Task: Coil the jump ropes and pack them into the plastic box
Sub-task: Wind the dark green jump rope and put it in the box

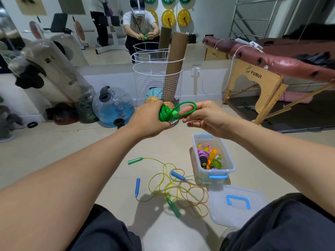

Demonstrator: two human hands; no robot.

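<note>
The bright green plastic jump rope (pixel 165 114) is bunched into a tight coil held up in the air, in front of the white wire basket (pixel 157 84) and above the pale tiled floor (pixel 72 156). The left hand (pixel 150 118) grips the coil, fingers curled round it. The right hand (pixel 204 115) pinches a free loop of the same rope, which arcs up and over from the coil toward the right; the loop's long axis runs roughly left to right.

Below the right forearm stands the clear plastic box with blue latch (pixel 213 158), open, its long side running away from the viewer. Coiled ropes in pink, orange and green already lie inside it. Its clear lid with blue handle (pixel 235 201) lies flat just beside the near end of the box, against the right knee.

On the floor left of the box sprawl two loose ropes, tangled together: a yellow-green cord with green handles (pixel 163 178) and a speckled tan cord with blue handles (pixel 192 192). Bare tiles spread to their left.

At the right, the wooden end of a maroon padded table (pixel 253 80) reads "FURUI".
</note>
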